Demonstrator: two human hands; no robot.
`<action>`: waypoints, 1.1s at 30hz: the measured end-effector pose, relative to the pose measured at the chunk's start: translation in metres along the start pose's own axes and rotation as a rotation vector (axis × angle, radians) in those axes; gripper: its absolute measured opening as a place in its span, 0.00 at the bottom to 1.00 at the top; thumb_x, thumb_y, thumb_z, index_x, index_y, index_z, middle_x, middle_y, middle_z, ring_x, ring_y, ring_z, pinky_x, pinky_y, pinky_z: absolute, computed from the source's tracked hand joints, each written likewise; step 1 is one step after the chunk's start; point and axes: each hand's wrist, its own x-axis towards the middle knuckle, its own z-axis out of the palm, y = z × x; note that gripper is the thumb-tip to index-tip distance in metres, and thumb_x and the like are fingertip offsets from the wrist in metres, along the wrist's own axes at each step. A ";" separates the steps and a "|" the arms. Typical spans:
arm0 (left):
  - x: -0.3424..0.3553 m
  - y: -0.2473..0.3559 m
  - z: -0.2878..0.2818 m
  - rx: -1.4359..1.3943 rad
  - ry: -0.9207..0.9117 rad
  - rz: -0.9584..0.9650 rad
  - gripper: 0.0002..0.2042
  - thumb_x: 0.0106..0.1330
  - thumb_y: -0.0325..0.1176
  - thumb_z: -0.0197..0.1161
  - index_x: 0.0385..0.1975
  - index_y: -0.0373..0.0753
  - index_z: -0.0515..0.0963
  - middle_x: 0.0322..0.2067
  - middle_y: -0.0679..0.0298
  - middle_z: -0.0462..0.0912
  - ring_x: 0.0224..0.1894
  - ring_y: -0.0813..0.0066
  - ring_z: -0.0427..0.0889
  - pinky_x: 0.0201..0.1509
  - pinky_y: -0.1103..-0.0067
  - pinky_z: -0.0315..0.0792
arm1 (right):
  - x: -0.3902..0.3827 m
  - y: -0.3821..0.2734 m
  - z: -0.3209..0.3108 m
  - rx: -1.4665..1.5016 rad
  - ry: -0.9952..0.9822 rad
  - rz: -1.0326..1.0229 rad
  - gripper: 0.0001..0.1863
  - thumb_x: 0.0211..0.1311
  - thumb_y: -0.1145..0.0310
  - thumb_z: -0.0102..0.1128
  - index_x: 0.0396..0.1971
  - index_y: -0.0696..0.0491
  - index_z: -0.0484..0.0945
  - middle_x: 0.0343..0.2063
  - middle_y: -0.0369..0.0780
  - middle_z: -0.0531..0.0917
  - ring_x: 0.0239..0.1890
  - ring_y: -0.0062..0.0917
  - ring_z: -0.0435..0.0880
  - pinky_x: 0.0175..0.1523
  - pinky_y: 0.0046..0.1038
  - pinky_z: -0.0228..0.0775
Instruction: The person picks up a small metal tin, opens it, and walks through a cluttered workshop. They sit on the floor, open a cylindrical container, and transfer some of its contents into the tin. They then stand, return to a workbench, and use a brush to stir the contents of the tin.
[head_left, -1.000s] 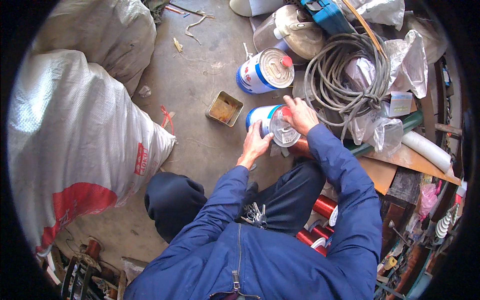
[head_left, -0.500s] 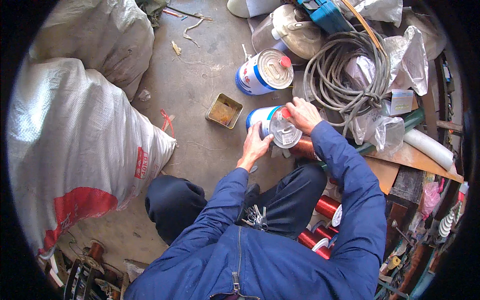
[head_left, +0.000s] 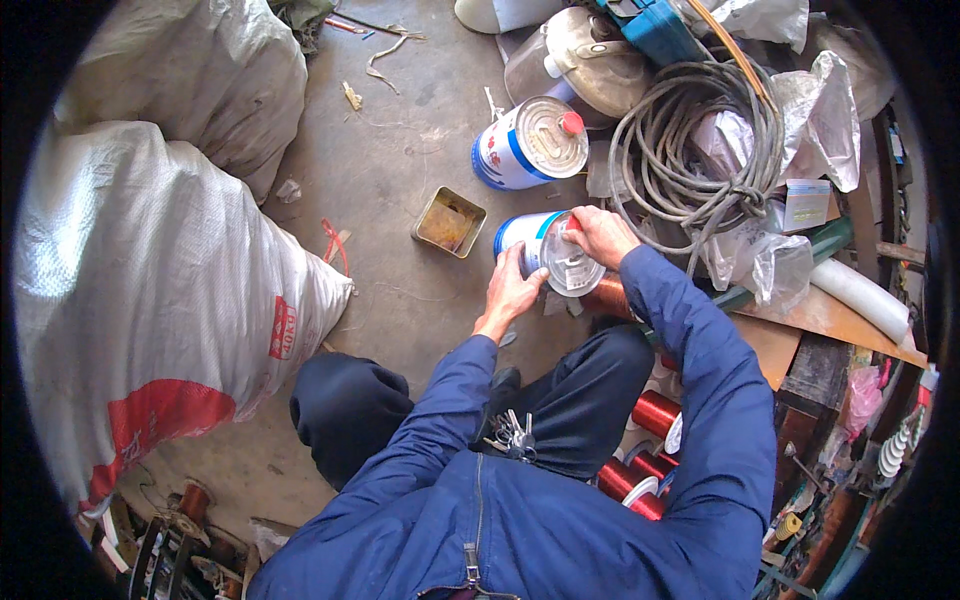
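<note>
A white and blue metal can (head_left: 572, 272) stands on the floor in front of my knees, its silvery round top facing up. My left hand (head_left: 512, 295) is closed around the can's near left side, thumb by the rim. At the top's far edge, my right hand (head_left: 604, 238) grips the can's red screw cap (head_left: 573, 225), and its fingers partly hide it. Just left of the can sits an open square tin (head_left: 426, 240) with a brownish-yellow inside. A second white and blue can (head_left: 505, 158) with a red cap stands beyond, touched by neither hand.
Coiled grey cable (head_left: 640, 150) and crumpled plastic bags (head_left: 835, 120) lie at the right. Large white woven sacks (head_left: 190, 260) fill the left. Red wire spools (head_left: 655, 412) lie beside my right knee. A lidded clear container (head_left: 600, 75) stands behind the cans.
My right hand has turned slightly at the red cap, its fingers now covering more of it. The left hand and the can stay about where they were.
</note>
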 end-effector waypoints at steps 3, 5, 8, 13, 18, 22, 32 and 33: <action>0.000 0.000 0.000 -0.005 0.003 0.000 0.38 0.65 0.45 0.72 0.72 0.37 0.65 0.68 0.47 0.70 0.68 0.50 0.74 0.71 0.64 0.69 | -0.003 -0.005 0.005 0.052 0.011 0.185 0.21 0.67 0.54 0.66 0.45 0.58 0.79 0.47 0.55 0.85 0.49 0.54 0.85 0.52 0.51 0.77; 0.000 0.000 0.000 -0.005 -0.006 -0.012 0.38 0.65 0.45 0.72 0.72 0.37 0.65 0.68 0.47 0.70 0.68 0.50 0.73 0.71 0.64 0.69 | -0.003 -0.005 0.004 0.036 0.017 0.160 0.22 0.67 0.51 0.65 0.44 0.57 0.79 0.47 0.53 0.84 0.48 0.54 0.85 0.52 0.50 0.78; -0.001 -0.001 0.000 -0.021 0.004 0.011 0.38 0.65 0.45 0.72 0.72 0.37 0.65 0.68 0.46 0.70 0.68 0.49 0.74 0.71 0.63 0.69 | -0.003 -0.002 -0.001 -0.139 0.039 -0.165 0.16 0.65 0.60 0.65 0.46 0.55 0.78 0.42 0.47 0.80 0.46 0.47 0.84 0.49 0.46 0.78; -0.001 -0.002 0.003 0.013 0.024 0.023 0.37 0.66 0.44 0.71 0.72 0.37 0.65 0.68 0.46 0.70 0.67 0.49 0.74 0.70 0.63 0.70 | -0.002 -0.002 -0.003 -0.134 0.036 -0.225 0.13 0.60 0.67 0.66 0.42 0.54 0.77 0.39 0.45 0.79 0.45 0.43 0.82 0.48 0.44 0.77; 0.003 -0.006 0.007 0.013 0.040 0.056 0.36 0.66 0.43 0.71 0.72 0.37 0.66 0.67 0.47 0.71 0.66 0.50 0.75 0.69 0.63 0.71 | 0.006 -0.018 0.009 -0.076 0.044 0.245 0.22 0.61 0.57 0.70 0.43 0.60 0.79 0.44 0.56 0.83 0.47 0.52 0.86 0.52 0.49 0.79; 0.006 -0.011 0.009 0.002 0.045 0.067 0.36 0.66 0.43 0.71 0.72 0.37 0.66 0.67 0.47 0.71 0.66 0.50 0.76 0.69 0.63 0.71 | 0.018 -0.025 0.009 0.071 0.027 0.483 0.26 0.59 0.53 0.71 0.44 0.63 0.82 0.45 0.59 0.86 0.50 0.55 0.87 0.56 0.49 0.79; 0.006 -0.016 0.013 0.002 0.062 0.102 0.37 0.67 0.44 0.71 0.72 0.36 0.65 0.67 0.46 0.71 0.67 0.49 0.74 0.69 0.64 0.71 | 0.013 -0.014 -0.007 -0.157 -0.034 0.074 0.16 0.65 0.59 0.64 0.42 0.57 0.83 0.39 0.54 0.87 0.44 0.52 0.88 0.52 0.49 0.81; 0.006 -0.017 0.014 0.003 0.069 0.113 0.37 0.67 0.44 0.71 0.72 0.36 0.65 0.67 0.46 0.71 0.67 0.49 0.74 0.69 0.64 0.71 | 0.013 -0.016 -0.006 -0.161 -0.048 0.124 0.16 0.65 0.59 0.64 0.41 0.57 0.83 0.39 0.54 0.87 0.44 0.52 0.88 0.52 0.49 0.81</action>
